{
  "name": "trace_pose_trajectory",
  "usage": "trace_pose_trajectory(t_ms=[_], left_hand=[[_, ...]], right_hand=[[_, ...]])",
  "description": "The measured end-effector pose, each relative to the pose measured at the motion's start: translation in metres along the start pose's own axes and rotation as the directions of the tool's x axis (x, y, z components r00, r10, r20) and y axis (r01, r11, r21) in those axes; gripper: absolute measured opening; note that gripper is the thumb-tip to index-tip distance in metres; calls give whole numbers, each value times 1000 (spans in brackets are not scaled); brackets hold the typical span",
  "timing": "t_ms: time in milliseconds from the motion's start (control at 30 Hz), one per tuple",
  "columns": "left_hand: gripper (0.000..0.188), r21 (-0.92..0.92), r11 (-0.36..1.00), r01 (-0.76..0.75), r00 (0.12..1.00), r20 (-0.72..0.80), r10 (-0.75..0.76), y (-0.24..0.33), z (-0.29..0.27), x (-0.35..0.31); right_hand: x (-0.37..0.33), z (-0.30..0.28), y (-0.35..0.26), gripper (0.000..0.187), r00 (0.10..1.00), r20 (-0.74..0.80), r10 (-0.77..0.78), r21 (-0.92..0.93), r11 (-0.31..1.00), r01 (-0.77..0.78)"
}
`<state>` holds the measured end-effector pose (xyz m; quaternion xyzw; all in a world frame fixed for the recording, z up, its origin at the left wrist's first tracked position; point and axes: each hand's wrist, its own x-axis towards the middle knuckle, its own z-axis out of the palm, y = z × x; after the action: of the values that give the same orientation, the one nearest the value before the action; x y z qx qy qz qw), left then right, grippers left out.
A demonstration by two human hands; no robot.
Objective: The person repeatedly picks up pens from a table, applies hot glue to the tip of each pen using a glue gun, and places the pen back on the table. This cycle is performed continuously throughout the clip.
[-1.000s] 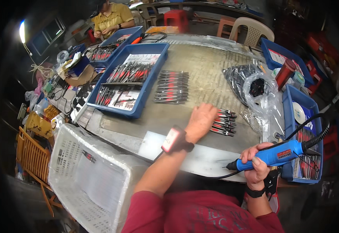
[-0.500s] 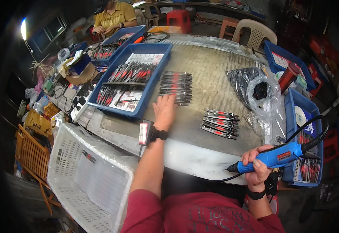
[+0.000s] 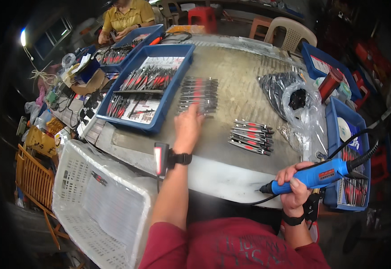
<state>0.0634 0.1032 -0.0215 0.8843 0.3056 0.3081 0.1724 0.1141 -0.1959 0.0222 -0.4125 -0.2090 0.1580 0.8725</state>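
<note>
Row of slim red-and-black hand tools (image 3: 198, 95) laid side by side mid-table, just beside the long blue tray (image 3: 138, 92). Probably light, stiff, smooth-handled; best pinched at the handle, one at a time, since neighbours touch. Left hand (image 3: 187, 127) loosely open, fingers stretched to the row's near edge. Right hand (image 3: 296, 184) closed around a blue corded power tool (image 3: 314, 175) at the table's front edge. Second, smaller group of tools (image 3: 251, 136) to the right, clear plastic bags (image 3: 294, 101) beyond; white crate (image 3: 99, 204) below. Nothing blocking the reach.
</note>
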Motion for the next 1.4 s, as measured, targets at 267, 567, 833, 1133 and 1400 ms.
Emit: trace_pose_trajectory(t_ms=[267,567,833,1133,1400], left_hand=[[18,-612,465,640,756,608,-241,62,-45,-118],[18,-326,325,888,404,891,-207,81,-56,-198],[21,-318,214,924,365,900,-238,85,-47,-197],[22,-298,187,936,336,916,-221,87,-49,-193],[22,-303,198,932,344,912,-223,88,-50,-192]], right_hand=[[0,-1,0,41,996,92,-16,32,999,13],[-1,5,2,43,991,124,-53,55,997,46],[-6,17,8,47,976,217,-25,61,998,12],[-8,31,15,51,951,309,-3,-58,998,22],[-8,35,19,51,945,324,41,-95,995,-10]])
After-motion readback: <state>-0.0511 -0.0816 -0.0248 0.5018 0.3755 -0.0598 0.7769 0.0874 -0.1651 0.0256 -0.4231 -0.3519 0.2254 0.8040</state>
